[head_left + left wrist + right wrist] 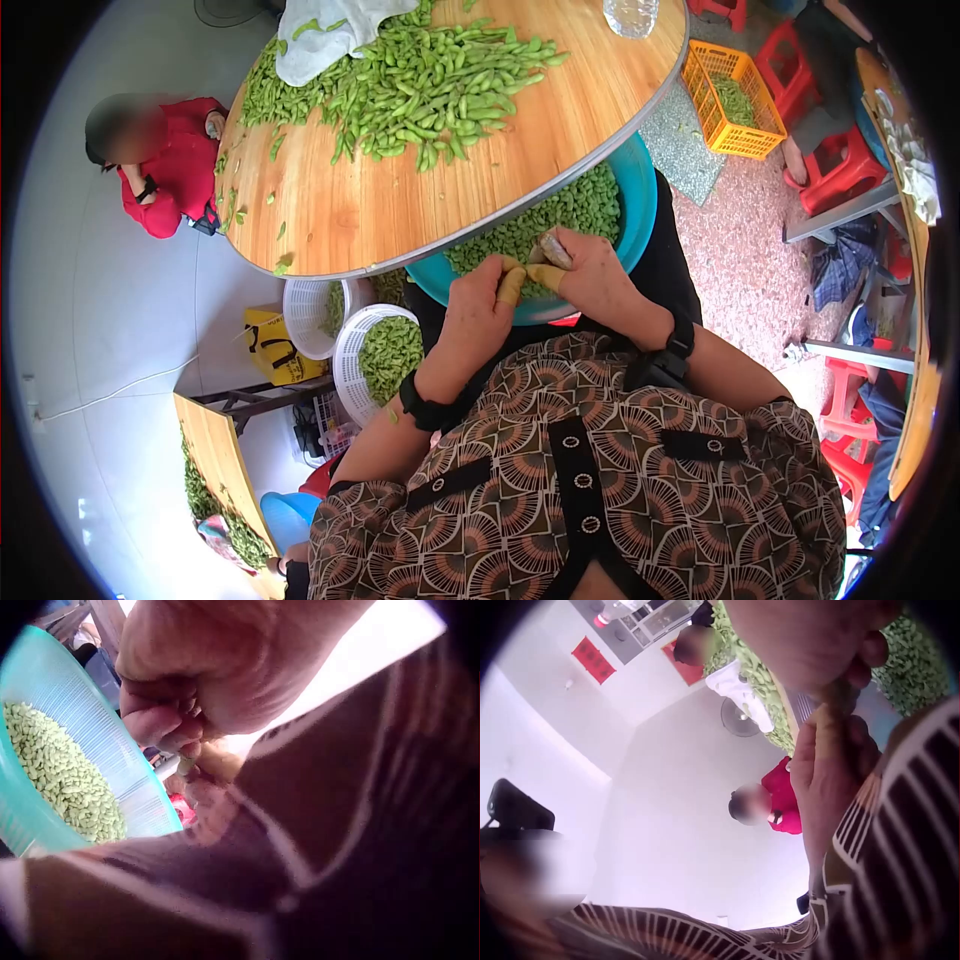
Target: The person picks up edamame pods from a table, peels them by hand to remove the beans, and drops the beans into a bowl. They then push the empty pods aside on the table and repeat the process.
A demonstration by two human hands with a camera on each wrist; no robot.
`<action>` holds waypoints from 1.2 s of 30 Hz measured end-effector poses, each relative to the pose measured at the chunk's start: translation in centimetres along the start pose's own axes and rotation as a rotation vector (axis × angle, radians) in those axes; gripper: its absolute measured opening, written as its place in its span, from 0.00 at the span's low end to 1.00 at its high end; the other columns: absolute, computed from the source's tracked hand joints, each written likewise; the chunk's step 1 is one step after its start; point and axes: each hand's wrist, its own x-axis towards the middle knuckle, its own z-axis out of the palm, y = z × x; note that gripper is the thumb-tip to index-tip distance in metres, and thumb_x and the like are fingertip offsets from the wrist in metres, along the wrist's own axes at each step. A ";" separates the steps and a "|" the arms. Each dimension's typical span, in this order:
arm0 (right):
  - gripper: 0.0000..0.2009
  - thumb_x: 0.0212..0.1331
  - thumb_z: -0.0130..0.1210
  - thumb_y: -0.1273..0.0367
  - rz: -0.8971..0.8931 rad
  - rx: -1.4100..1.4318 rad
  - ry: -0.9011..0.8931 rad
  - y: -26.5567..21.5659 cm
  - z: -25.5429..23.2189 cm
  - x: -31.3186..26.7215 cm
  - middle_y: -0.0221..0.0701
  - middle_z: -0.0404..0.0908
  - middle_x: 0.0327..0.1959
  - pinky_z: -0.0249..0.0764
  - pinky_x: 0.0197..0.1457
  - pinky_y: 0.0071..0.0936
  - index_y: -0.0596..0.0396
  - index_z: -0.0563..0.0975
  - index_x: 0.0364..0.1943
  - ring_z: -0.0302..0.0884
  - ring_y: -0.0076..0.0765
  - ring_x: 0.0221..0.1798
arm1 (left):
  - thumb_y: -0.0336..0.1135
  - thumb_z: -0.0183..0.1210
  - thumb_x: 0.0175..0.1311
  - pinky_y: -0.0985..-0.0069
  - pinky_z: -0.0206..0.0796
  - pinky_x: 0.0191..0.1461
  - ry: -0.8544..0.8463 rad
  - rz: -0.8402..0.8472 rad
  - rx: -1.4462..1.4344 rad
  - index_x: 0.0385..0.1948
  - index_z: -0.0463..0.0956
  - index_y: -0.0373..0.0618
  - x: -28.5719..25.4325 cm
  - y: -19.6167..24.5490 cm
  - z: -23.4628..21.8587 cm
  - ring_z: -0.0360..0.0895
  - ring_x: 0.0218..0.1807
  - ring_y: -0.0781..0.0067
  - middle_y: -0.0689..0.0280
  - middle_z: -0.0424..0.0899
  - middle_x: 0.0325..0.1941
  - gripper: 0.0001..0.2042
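Observation:
Both hands meet above a teal basin (642,215) of shelled green beans (590,205). My left hand (474,318) has its thumb and fingers bent together at the basin's near side. Facing it, my right hand (605,285) curls its fingers, thumb tip against the left one. Yellowish wraps cover the thumbs (545,276). In the left wrist view a small green edamame pod (186,765) shows pinched between the fingertips of the two hands; most of it is hidden. Loose edamame pods (430,90) lie heaped on the round wooden table (590,110) beyond the basin.
White baskets (345,370) with green pods stand to the left, by a yellow bag (275,345). A white cloth (325,40) and a clear cup (631,16) are on the table. A person in red (175,160) sits at left. A yellow crate (710,115) stands right, near red stools (845,170).

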 end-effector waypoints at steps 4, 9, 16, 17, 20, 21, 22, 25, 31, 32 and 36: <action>0.05 0.50 0.55 0.74 0.109 0.098 -0.077 -1.6 -0.3 0.7 0.34 0.75 0.19 0.70 0.27 0.28 0.61 0.75 0.30 0.75 0.29 0.23 | 0.31 0.54 0.66 0.71 0.66 0.28 -0.071 -0.104 -0.126 0.34 0.74 0.38 0.2 1.5 -1.6 0.77 0.23 0.67 0.59 0.79 0.22 0.06; 0.05 0.53 0.50 0.74 0.347 0.445 -0.213 -2.2 -0.1 1.9 0.30 0.74 0.20 0.63 0.21 0.20 0.60 0.74 0.33 0.71 0.22 0.21 | 0.28 0.52 0.67 0.81 0.67 0.29 -0.243 -0.209 -0.411 0.39 0.74 0.38 0.2 2.3 -2.9 0.72 0.24 0.82 0.67 0.81 0.26 0.05; 0.04 0.58 0.51 0.75 0.381 0.486 -0.170 -3.6 -2.1 3.0 0.23 0.68 0.22 0.52 0.18 0.15 0.58 0.73 0.37 0.60 0.16 0.18 | 0.26 0.52 0.67 0.83 0.69 0.31 -0.080 -0.168 -0.454 0.41 0.74 0.36 0.5 2.2 -4.4 0.74 0.25 0.83 0.67 0.82 0.28 0.06; 0.05 0.59 0.52 0.74 0.309 0.323 -0.142 -4.0 -2.4 3.1 0.22 0.69 0.22 0.54 0.19 0.15 0.57 0.73 0.38 0.60 0.15 0.19 | 0.26 0.52 0.67 0.84 0.68 0.30 -0.041 -0.196 -0.436 0.40 0.75 0.37 0.7 2.2 -4.5 0.74 0.25 0.84 0.67 0.82 0.27 0.05; 0.06 0.57 0.55 0.75 0.072 0.086 -0.046 -5.4 -2.6 3.5 0.26 0.74 0.25 0.66 0.32 0.18 0.59 0.75 0.38 0.70 0.18 0.28 | 0.26 0.53 0.66 0.84 0.67 0.28 0.024 -0.206 -0.385 0.38 0.75 0.37 1.1 2.2 -4.8 0.74 0.24 0.85 0.68 0.81 0.26 0.04; 0.05 0.56 0.55 0.76 -0.025 0.112 -0.003 -6.0 -2.5 3.5 0.30 0.77 0.27 0.70 0.40 0.22 0.61 0.77 0.36 0.75 0.23 0.34 | 0.26 0.54 0.66 0.84 0.67 0.27 0.046 -0.194 -0.348 0.37 0.76 0.38 1.2 2.2 -4.8 0.74 0.24 0.85 0.68 0.81 0.26 0.03; 0.05 0.56 0.55 0.76 -0.028 0.107 -0.006 -6.6 -2.3 3.6 0.30 0.77 0.27 0.70 0.40 0.22 0.61 0.77 0.36 0.75 0.23 0.34 | 0.26 0.55 0.65 0.84 0.67 0.26 0.071 -0.175 -0.344 0.35 0.75 0.37 1.4 2.3 -4.7 0.74 0.23 0.85 0.68 0.81 0.24 0.03; 0.05 0.56 0.56 0.76 -0.087 0.071 -0.104 -7.6 -1.7 3.9 0.29 0.77 0.26 0.69 0.36 0.22 0.61 0.77 0.36 0.73 0.20 0.31 | 0.26 0.55 0.65 0.84 0.66 0.25 0.099 -0.100 -0.261 0.35 0.76 0.37 1.8 2.7 -4.9 0.74 0.22 0.85 0.69 0.80 0.22 0.03; 0.05 0.60 0.57 0.72 0.144 0.240 -0.236 -7.8 -1.6 4.9 0.26 0.78 0.24 0.65 0.26 0.17 0.60 0.78 0.35 0.70 0.17 0.22 | 0.23 0.57 0.60 0.79 0.67 0.25 0.156 0.125 -0.153 0.34 0.76 0.38 2.5 3.2 -5.6 0.77 0.21 0.74 0.63 0.80 0.21 0.02; 0.05 0.61 0.56 0.72 0.223 0.336 -0.324 -7.6 -2.0 5.2 0.26 0.77 0.23 0.63 0.23 0.17 0.59 0.78 0.35 0.68 0.17 0.20 | 0.23 0.58 0.59 0.76 0.68 0.27 0.173 0.218 -0.093 0.33 0.76 0.38 2.6 3.2 -5.8 0.78 0.22 0.68 0.61 0.79 0.22 0.03; 0.05 0.63 0.51 0.71 0.480 0.569 -0.480 -8.2 -2.0 5.9 0.29 0.75 0.19 0.57 0.17 0.16 0.58 0.75 0.36 0.62 0.18 0.14 | 0.29 0.62 0.58 0.68 0.71 0.33 0.049 0.307 -0.003 0.35 0.77 0.39 1.9 3.1 -6.8 0.79 0.29 0.52 0.56 0.81 0.27 0.06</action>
